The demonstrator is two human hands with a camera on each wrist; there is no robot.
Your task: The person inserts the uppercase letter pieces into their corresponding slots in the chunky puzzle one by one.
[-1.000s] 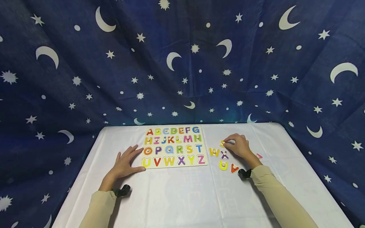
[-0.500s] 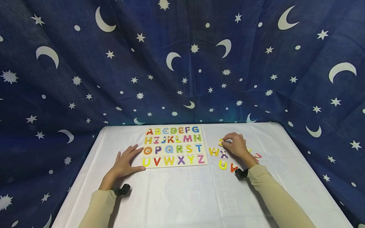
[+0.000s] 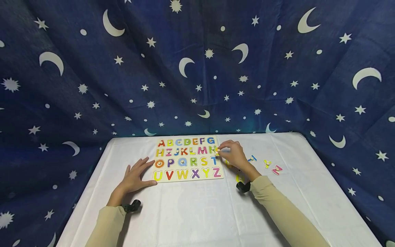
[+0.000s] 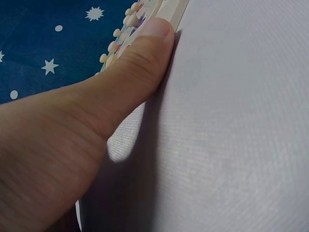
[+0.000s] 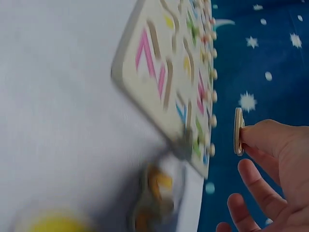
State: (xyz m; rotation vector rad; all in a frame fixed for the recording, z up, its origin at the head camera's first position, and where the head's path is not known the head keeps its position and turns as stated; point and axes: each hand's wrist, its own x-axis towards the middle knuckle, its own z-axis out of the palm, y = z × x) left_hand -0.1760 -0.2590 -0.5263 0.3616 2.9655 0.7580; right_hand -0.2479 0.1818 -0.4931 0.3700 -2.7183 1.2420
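Yellow letter piece [image 3: 217, 151] is hanging near 3 o'clock edge of alphabet board [image 3: 189, 175], right hand [image 3: 234, 155] pinching it; S recess [image 3: 204, 161] is lying toward its 8 o'clock. Left hand [image 3: 133, 178] is resting spread at board's 9 o'clock edge.

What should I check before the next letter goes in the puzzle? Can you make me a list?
1. Piece held: ok. The right hand pinches a yellowish piece between thumb and finger.
2. Board steadied: ok. The left hand is at the left edge of the board.
3. Letter readable: cannot tell. Fingers mostly cover it from above, and the right wrist view shows it edge-on.
4. S space free: ok. No knob stands there.
5. Piece down in the board: not ok. It is held up off it.
6. Loose letters put away: not ok. The blue T, yellow Y and pink Z lie on the table.
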